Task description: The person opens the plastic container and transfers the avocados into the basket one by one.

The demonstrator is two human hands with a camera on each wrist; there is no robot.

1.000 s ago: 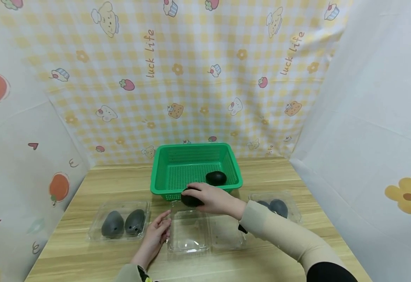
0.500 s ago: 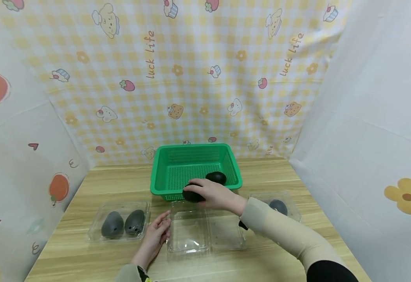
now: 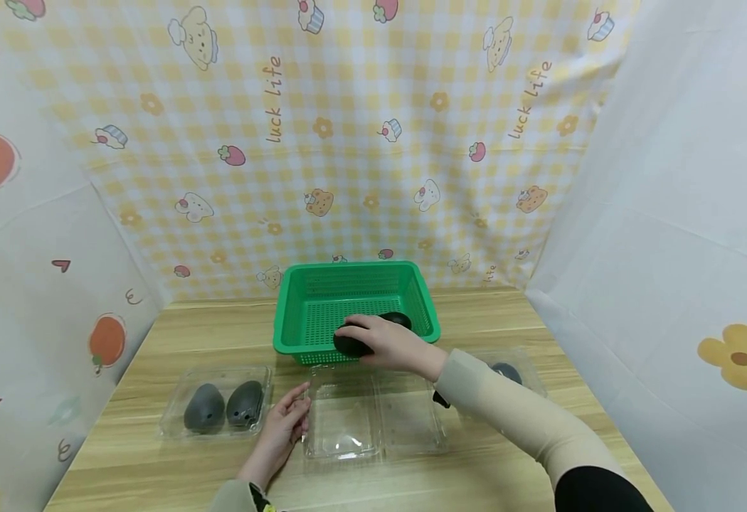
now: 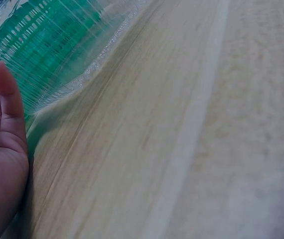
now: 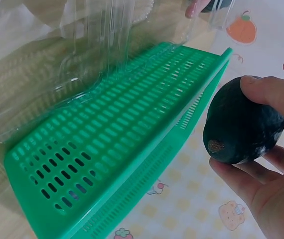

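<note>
My right hand [image 3: 391, 346] grips a dark avocado [image 3: 351, 341], thumb on one side and fingers on the other. In the right wrist view, the avocado [image 5: 241, 124] shows its brown stem scar, apart from the basket. Seen from the head, it is over the front rim of the green basket [image 3: 284, 313]. A second avocado [image 3: 398, 319] lies inside that basket, partly covered by my hand. My left hand [image 3: 282, 424] touches the left side of an open clear plastic clamshell box [image 3: 343, 419], whose lid [image 3: 412, 419] lies to the right. Neither half has anything in it.
To the left, a clear box [image 3: 171, 412] contains two dark avocados [image 3: 205, 407]. Another clear box [image 3: 530, 370] stands at right, partly behind my sleeve, with a dark avocado [image 3: 506, 373] showing. A patterned cloth [image 3: 348, 163] hangs behind the wooden table [image 3: 213, 327].
My right hand has moved up and away from the clamshell box towards the basket, carrying the avocado over its front rim. The left hand has stayed in place.
</note>
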